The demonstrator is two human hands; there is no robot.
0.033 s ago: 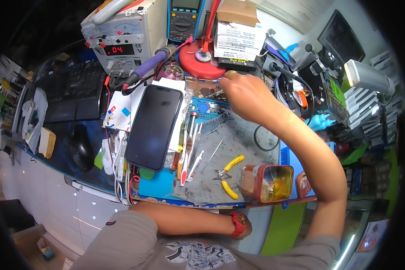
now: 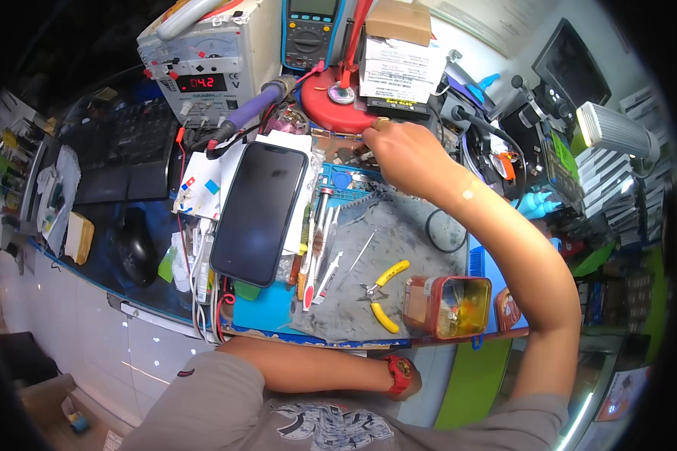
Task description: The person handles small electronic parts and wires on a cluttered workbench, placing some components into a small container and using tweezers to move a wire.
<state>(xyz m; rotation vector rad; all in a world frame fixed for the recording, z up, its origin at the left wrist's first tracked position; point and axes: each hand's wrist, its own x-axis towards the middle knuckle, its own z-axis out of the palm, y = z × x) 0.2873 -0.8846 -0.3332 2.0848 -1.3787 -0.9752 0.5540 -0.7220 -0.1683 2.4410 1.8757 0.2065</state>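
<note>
My right hand (image 2: 402, 150) reaches to the back of the bench, knuckles up and fingers curled closed. What it grips, if anything, is hidden under it. Beside the fingertips is a tray of small dark parts (image 2: 346, 150). A red round base (image 2: 331, 105) stands just behind. My left forearm crosses my lap, with a red watch (image 2: 400, 374) at the wrist. Only part of my left hand (image 2: 412, 387) shows, below the bench edge, its fingers out of sight. Yellow-handled pliers (image 2: 384, 293) lie open on the grey mat, nearer to me than my right hand.
A black smartphone (image 2: 259, 214) lies on papers, left of brushes and tweezers (image 2: 316, 255). A red square tin (image 2: 447, 307) stands at the front edge. Behind are a power supply (image 2: 203, 83), a multimeter (image 2: 308, 37) and stacked boxes (image 2: 399, 64). A mouse (image 2: 134, 248) sits left.
The digits on the power supply's display differ. A small bright patch appears on my right forearm. My right hand has hardly moved; the view has shifted slightly.
</note>
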